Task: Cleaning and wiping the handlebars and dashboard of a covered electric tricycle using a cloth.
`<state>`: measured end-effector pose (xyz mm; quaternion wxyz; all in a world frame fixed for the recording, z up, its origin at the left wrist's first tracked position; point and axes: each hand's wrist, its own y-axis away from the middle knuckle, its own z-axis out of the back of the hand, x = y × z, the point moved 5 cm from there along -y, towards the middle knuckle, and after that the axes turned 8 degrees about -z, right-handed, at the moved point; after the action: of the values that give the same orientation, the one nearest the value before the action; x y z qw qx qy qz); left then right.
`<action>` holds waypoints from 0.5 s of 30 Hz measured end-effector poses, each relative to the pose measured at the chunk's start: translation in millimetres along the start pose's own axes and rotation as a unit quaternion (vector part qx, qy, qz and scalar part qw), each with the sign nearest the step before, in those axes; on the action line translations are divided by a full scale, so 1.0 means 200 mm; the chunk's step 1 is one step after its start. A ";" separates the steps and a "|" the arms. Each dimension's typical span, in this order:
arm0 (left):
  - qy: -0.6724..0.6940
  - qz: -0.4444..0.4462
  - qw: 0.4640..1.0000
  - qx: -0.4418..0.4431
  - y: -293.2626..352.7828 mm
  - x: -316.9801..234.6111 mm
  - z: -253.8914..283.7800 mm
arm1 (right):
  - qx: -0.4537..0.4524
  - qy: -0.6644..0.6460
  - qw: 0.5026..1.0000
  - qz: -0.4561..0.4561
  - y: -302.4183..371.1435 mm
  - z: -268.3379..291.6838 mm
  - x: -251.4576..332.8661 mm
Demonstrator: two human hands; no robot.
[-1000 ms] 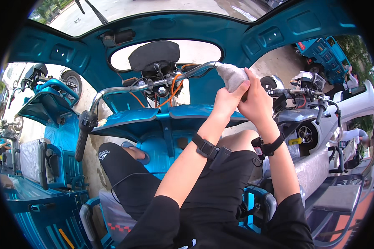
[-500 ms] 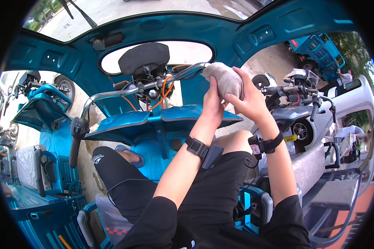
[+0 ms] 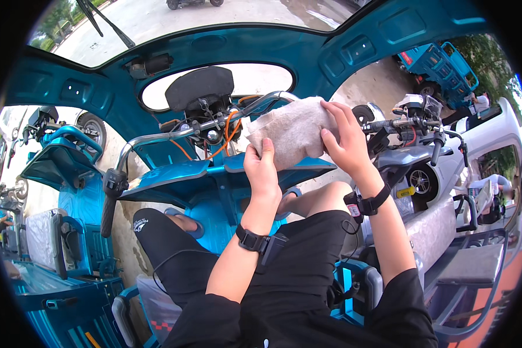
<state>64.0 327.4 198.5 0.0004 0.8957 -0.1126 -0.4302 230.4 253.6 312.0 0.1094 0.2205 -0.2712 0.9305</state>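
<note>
A light grey, fuzzy cloth (image 3: 296,130) is spread between my two hands in front of the handlebar (image 3: 148,139). My left hand (image 3: 262,171) pinches its lower left edge, thumb on top. At the upper right side, my right hand (image 3: 347,136) grips it between thumb and fingers. The cloth covers the right end of the handlebar, so the grip there is hidden. On the left end, a black grip (image 3: 108,206) and a switch housing (image 3: 115,182) show.
Beyond the bar are a black-covered instrument unit (image 3: 200,87), orange cables (image 3: 231,130) and a blue front panel (image 3: 174,177). A windshield wiper (image 3: 116,32) crosses the windshield. Other three-wheelers stand close on both sides, one with a handlebar (image 3: 400,123) at right.
The cloth was bunched in both hands and is now opened out wider. My left hand has moved left and down with its edge; my right hand stays near the same place.
</note>
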 end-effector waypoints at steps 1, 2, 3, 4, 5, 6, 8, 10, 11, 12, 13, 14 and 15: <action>0.011 0.028 1.000 -0.010 0.01 0.02 0.03 | -0.036 0.076 0.996 0.041 0.03 0.01 0.02; -0.008 0.042 0.999 -0.009 0.02 0.05 0.06 | -0.068 0.129 0.987 0.061 0.04 0.02 0.05; -0.008 0.039 0.999 -0.011 0.02 0.07 0.09 | -0.101 0.183 0.975 0.080 0.06 0.03 0.07; 0.003 0.068 0.998 -0.017 0.02 0.10 0.12 | -0.101 0.181 0.975 0.081 0.08 0.02 0.08; 0.013 0.096 0.995 -0.023 0.02 0.13 0.15 | -0.118 0.193 0.973 0.044 0.09 0.02 0.08; 0.071 0.131 0.989 0.010 0.02 0.16 0.14 | -0.134 0.205 0.969 0.006 0.11 0.01 0.07; 0.061 0.157 0.986 0.007 0.05 0.21 0.11 | -0.132 0.196 0.972 -0.019 0.16 -0.04 0.08; 0.002 0.199 0.980 0.001 0.06 0.25 0.06 | -0.153 0.184 0.970 -0.043 0.16 -0.04 0.09; 0.003 0.198 0.980 0.002 0.04 0.27 0.05 | -0.154 0.184 0.970 -0.042 0.14 -0.02 0.09; 0.000 0.196 0.981 0.000 0.02 0.28 0.04 | -0.134 0.127 0.982 -0.038 0.12 0.00 0.07; -0.002 0.194 0.981 -0.002 0.01 0.29 0.04 | -0.113 0.069 0.991 -0.033 0.10 0.03 0.05; -0.002 0.195 0.981 0.001 0.01 0.27 0.01 | -0.113 0.040 0.993 -0.021 0.08 0.08 0.03; -0.003 0.198 0.980 0.009 0.01 0.25 -0.02 | -0.109 0.036 0.993 -0.011 0.06 0.12 0.01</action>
<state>97.1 314.5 162.3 0.0775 0.8546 -0.2914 -0.4228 233.0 230.4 325.1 0.1526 0.1767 -0.3643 0.9015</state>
